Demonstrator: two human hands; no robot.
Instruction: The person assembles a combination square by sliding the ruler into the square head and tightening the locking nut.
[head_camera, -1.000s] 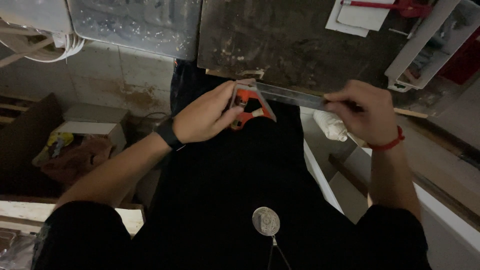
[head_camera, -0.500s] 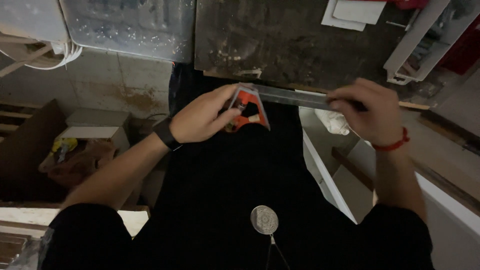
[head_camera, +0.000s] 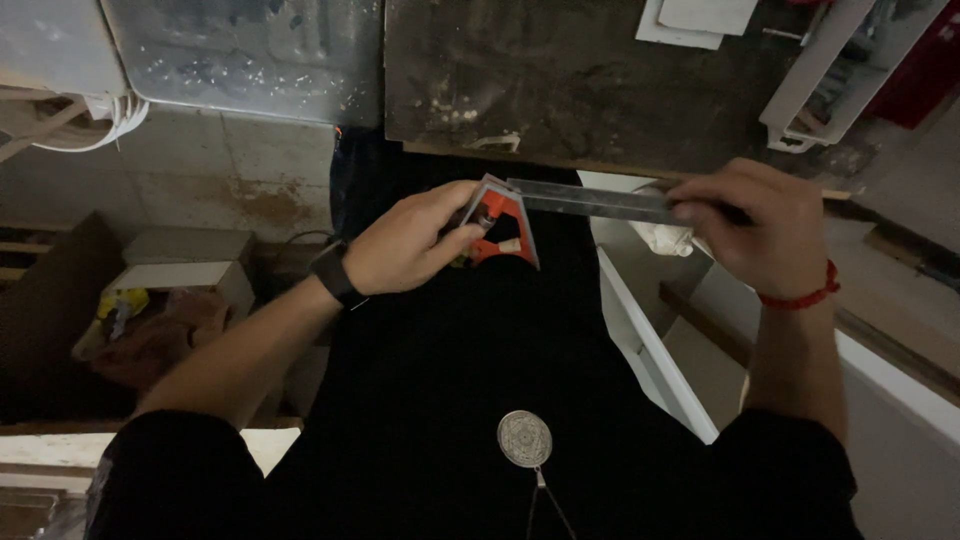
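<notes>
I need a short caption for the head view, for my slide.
Left hand grips the red head of a combination square; right hand holds its steel blade.

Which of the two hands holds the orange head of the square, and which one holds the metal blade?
The left hand grips the orange head. The right hand pinches the far end of the grey metal blade instead.

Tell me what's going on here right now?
A person holds a combination square in both bare hands, above their black clothing. The left hand grips the red triangular head of the square, while the right hand pinches the far end of its grey metal ruler blade. A round silver pendant hangs below, and a dark worn board lies ahead.
</notes>
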